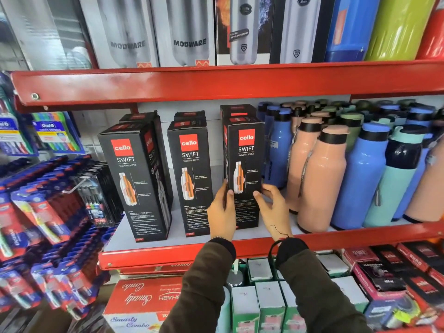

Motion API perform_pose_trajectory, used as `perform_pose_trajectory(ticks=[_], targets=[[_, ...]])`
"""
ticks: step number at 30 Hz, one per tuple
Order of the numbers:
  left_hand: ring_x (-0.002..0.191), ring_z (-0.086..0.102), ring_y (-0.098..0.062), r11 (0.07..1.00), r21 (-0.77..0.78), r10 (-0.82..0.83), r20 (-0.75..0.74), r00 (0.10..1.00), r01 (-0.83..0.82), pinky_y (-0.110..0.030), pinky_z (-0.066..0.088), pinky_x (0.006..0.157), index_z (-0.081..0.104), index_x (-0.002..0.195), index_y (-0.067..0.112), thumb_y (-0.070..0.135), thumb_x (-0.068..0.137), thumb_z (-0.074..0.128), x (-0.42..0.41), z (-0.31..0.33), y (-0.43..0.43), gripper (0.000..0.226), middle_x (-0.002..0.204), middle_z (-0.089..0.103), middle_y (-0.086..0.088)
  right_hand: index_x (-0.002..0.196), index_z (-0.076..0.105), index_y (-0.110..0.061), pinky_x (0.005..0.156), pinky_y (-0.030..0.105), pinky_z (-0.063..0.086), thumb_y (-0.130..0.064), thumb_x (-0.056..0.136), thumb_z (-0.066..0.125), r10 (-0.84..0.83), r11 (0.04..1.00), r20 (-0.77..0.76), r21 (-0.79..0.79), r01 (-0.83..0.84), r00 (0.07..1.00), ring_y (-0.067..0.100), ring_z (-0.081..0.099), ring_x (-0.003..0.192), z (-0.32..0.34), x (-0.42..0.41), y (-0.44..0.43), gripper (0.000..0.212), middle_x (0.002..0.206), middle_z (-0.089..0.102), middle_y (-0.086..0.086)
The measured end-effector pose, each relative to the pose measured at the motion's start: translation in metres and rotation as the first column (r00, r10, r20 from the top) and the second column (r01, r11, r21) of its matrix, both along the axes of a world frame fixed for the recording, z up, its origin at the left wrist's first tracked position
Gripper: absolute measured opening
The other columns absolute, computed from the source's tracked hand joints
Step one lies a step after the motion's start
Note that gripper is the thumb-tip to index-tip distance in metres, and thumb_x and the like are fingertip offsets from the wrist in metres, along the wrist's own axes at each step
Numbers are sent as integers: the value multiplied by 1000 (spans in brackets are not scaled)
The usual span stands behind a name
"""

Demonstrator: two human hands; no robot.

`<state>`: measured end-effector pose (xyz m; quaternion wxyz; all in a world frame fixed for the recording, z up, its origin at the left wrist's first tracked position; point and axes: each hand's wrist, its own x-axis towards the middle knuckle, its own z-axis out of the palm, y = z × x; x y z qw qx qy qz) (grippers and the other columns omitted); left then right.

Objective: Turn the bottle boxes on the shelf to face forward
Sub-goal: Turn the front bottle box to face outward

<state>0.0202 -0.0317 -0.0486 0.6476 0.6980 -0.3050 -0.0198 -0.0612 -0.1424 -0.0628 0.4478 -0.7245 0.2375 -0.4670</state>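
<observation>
Meanwhile, at the far left, toothbrush packs (pixel 48 212) are hanging beside the red shelf (pixel 216 254). Three black bottle boxes are standing along the shelf's front edge. The left box (pixel 134 179) is sitting near the left end, twisted slightly so that its front and one side panel are both showing. The middle box (pixel 191 174) is standing upright just to its right, its printed front facing outward. More black boxes are lined up behind these toward the shelf's back wall.

The person's left hand (pixel 222 212) is pressing against the lower left edge of the right box (pixel 243 169), with the thumb lying on the front panel and the other fingers hidden around the side. The right hand (pixel 272 207) is holding the lower right edge, its thumb touching the front and its fingers spread apart along the side. Both hands are clamping this box between them while its front is facing outward. Dark sleeves are covering both wrists.

Peach bottles (pixel 319 179) are standing just beside the held box, and blue bottles (pixel 360 176) are filling the shelf's right end.
</observation>
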Motion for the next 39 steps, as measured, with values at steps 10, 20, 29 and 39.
perform_pose_trajectory(ticks=[10, 20, 29, 39], targets=[[124, 63, -11, 958, -283, -117, -255, 960, 42, -47, 49, 110, 68, 127, 32, 34, 98, 41, -24, 18, 3, 39, 129, 71, 4, 129, 57, -32, 93, 27, 52, -55, 61, 89, 106, 994, 61, 20, -107, 992, 4, 64, 114, 9, -16, -2, 78, 120, 70, -14], [121, 66, -13, 923, -378, 14, -166, 986, -77, -37, 51, 107, 64, 128, 24, 27, 104, 47, -36, 20, 5, 29, 125, 72, 1, 125, 53, -38, 85, 12, 50, -58, 52, 91, 106, 994, 90, -40, -103, 990, -7, 63, 105, 23, -15, -2, 84, 112, 67, -28], [121, 46, -4, 990, -127, -76, -121, 990, 60, -17, 29, 101, 50, 142, 15, 29, 108, 34, -6, 20, -9, 41, 123, 53, 16, 124, 47, -61, 81, 7, 50, -40, 62, 87, 214, 975, 34, -66, -212, 976, -9, 65, 101, 28, -21, -17, 77, 117, 61, -40], [117, 52, 16, 990, -132, -51, -57, 997, 43, 0, 34, 97, 48, 138, 18, 27, 107, 37, -9, 5, -7, 33, 133, 58, 8, 153, 29, -37, 115, 32, 37, -21, 94, 63, 323, 936, -107, -108, -334, 940, -4, 37, 140, 22, -17, -23, 70, 148, 37, -37]])
